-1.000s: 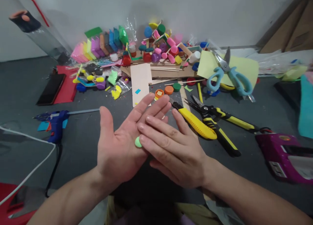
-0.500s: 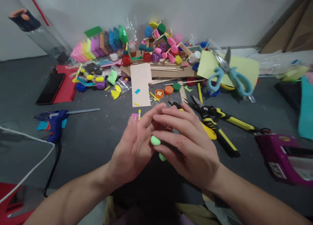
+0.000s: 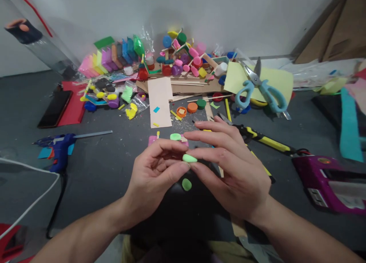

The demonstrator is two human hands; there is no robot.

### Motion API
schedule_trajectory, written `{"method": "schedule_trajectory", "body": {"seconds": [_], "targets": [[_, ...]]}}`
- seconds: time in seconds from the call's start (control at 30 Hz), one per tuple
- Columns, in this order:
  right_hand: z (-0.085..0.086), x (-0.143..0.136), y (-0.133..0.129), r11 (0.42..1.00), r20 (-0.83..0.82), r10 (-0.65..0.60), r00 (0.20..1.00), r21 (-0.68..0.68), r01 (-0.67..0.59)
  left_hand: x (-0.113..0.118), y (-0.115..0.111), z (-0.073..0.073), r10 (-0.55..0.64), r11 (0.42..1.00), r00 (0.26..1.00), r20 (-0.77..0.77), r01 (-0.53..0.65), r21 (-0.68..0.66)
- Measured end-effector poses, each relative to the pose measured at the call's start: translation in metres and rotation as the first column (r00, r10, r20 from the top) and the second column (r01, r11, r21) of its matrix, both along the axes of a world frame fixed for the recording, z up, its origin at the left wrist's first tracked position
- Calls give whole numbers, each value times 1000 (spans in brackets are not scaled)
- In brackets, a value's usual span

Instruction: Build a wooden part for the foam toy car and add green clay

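A small light green clay piece (image 3: 190,158) is pinched between the fingertips of both hands. My left hand (image 3: 156,179) holds its left end with thumb and forefinger, the other fingers curled. My right hand (image 3: 234,167) grips its right side between thumb and forefinger, with the remaining fingers stretched out above. Below them a flat green clay piece (image 3: 187,184) lies on the dark table. Another green piece (image 3: 175,137) sits just beyond the fingers, beside pink parts (image 3: 152,140) that my hands partly hide.
At the left are a blue glue gun (image 3: 60,148) and a phone (image 3: 55,108). Blue scissors (image 3: 260,85) lie on yellow paper at the right, near black-yellow pliers (image 3: 268,141) and a purple device (image 3: 326,185). Colourful clay packs (image 3: 107,59) and small models (image 3: 185,59) line the back.
My left hand has turned from an open palm to a pinch on the green clay piece. The fingers have parted from over the table, showing the two other green pieces more fully.
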State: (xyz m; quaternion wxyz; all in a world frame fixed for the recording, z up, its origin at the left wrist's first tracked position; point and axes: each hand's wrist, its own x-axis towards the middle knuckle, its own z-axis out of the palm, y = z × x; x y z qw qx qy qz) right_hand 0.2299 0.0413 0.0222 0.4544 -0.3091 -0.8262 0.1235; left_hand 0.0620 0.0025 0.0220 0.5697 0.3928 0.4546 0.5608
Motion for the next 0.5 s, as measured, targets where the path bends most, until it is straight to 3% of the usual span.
{"method": "schedule_trajectory", "body": {"seconds": [0.2,0.5], "targets": [[0,1,2,996,-13,43,999,-72,-44,-2,3,2,41,996,990,-134,-31,81],[-1,-1,4,975,-105,71,992,-203,-92,-4,3,1,15,994,957,-290,17,107]]}}
